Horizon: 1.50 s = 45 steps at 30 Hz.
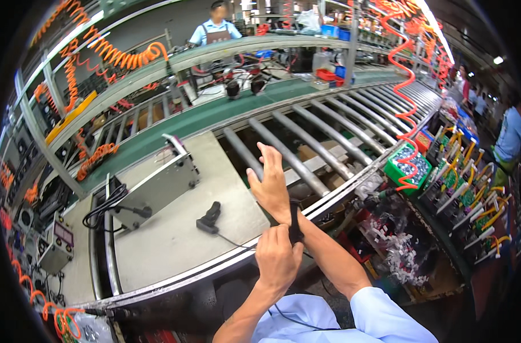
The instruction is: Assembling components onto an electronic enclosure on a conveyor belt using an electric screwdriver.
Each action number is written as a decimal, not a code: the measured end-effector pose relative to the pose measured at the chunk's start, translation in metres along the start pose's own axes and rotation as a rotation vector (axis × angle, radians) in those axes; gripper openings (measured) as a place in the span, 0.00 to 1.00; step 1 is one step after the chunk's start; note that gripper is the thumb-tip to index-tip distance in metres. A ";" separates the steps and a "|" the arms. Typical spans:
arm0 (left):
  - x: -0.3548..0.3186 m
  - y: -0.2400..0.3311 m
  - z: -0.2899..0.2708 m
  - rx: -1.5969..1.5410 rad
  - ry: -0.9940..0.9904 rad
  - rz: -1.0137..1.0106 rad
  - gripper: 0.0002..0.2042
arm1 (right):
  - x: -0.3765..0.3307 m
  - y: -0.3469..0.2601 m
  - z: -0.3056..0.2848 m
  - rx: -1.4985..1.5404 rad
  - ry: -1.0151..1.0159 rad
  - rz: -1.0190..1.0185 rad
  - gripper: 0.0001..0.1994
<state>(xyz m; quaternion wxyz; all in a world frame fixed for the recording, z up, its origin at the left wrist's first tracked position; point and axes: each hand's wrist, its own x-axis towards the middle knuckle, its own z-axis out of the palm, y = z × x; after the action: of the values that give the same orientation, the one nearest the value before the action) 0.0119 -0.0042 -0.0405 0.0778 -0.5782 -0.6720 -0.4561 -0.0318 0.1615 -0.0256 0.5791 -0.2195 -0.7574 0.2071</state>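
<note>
A black wrist strap (295, 222) circles my right wrist. My left hand (278, 254) has its fingers closed on the strap's near side. Above the conveyor rollers, my right hand (270, 184) is held out with its fingers stretched and nothing in them. A thin dark cord runs behind my left hand to a small black clip-like piece (208, 218) lying on the pale board (175, 251). Further left on that board rests a grey metal box-shaped unit (157, 191), with a coiled black power cable (107, 210) at its end.
Metal rollers (306, 143) stretch away to the right. Beyond them runs a green belt (203, 117). A green bin of small parts (408, 166) and several circuit boards with yellow wires (463, 191) stand at right. Orange coiled hoses (123, 54) hang overhead. A person (216, 27) works across the line.
</note>
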 end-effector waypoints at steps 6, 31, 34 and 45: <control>-0.006 -0.014 0.007 -0.532 0.002 -0.259 0.19 | 0.009 -0.003 -0.008 1.520 -0.423 1.252 0.17; -0.031 -0.018 -0.005 -0.153 0.103 0.055 0.23 | 0.000 -0.021 0.033 0.958 -0.352 0.776 0.11; -0.031 -0.024 -0.007 -0.095 0.117 0.042 0.22 | -0.014 -0.025 0.046 0.060 -0.384 -0.321 0.08; -0.040 -0.066 -0.012 -0.162 0.121 -0.209 0.21 | -0.055 0.010 0.095 -0.152 -0.836 -0.152 0.17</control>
<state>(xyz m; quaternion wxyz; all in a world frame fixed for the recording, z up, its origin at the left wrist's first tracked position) -0.0365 -0.0354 -0.0932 0.0235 -0.4810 -0.6835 -0.5485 -0.1097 0.1322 -0.0978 0.2180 -0.1022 -0.9540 0.1786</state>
